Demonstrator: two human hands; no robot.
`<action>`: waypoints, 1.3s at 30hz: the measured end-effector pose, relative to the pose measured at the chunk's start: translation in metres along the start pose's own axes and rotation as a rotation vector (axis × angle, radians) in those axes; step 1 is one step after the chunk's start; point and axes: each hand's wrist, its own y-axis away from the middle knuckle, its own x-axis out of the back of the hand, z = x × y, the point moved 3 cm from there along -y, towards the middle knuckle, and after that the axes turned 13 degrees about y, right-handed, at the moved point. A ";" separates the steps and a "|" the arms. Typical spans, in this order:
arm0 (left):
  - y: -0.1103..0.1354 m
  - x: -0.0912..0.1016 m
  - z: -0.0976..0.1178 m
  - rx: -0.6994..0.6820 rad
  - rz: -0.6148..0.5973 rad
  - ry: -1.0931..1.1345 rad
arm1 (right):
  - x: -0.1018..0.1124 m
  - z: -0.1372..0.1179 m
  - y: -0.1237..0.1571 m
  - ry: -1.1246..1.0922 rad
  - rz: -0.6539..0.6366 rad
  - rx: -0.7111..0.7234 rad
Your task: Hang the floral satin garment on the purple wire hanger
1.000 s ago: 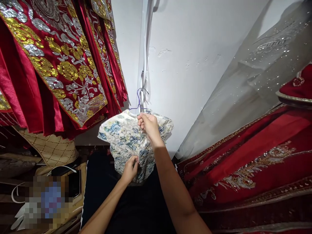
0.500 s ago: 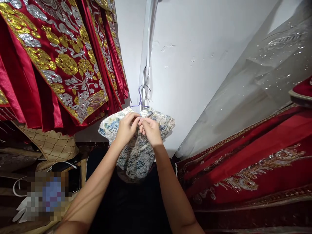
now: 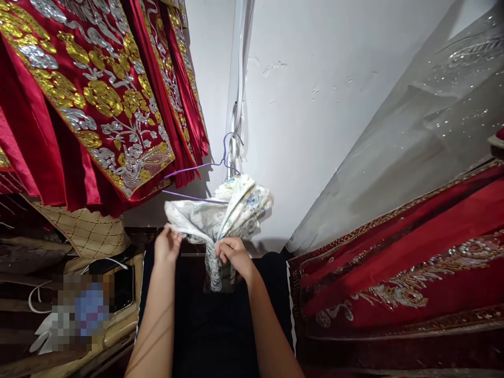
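A white and blue floral top (image 3: 248, 205) hangs partly on a thin purple wire hanger (image 3: 192, 167), whose left side is bare. The right shoulder of the garment still covers the hanger's right side. My left hand (image 3: 167, 245) pinches the garment's left edge, off the hanger. With bent fingers, my right hand (image 3: 233, 254) grips the front edge near the middle, where the cloth bunches and drops in a narrow fold. The garment's pale inner side shows between my hands.
A white strap (image 3: 239, 79) runs down the white wall (image 3: 299, 131) to the hanger hook. Red embroidered garments (image 3: 106, 100) hang at the left; another red embroidered cloth (image 3: 394, 273) lies at the right beside translucent sheeting (image 3: 378, 152). A dark phone-like object (image 3: 123, 287) sits at lower left.
My hands were together at the garment's front; now they are apart and lower. The garment's left shoulder has come off the hanger, and the front is pulled open.
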 end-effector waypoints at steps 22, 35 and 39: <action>0.100 -0.076 -0.032 -0.040 -1.137 -0.857 | 0.060 -0.042 0.022 0.016 -0.064 0.022; 0.042 -0.026 0.046 -0.211 -0.999 -1.441 | 0.113 -0.029 -0.083 0.501 0.480 0.171; 0.008 -0.016 0.067 -0.268 -0.733 -1.853 | 0.118 -0.026 -0.061 0.498 0.423 0.231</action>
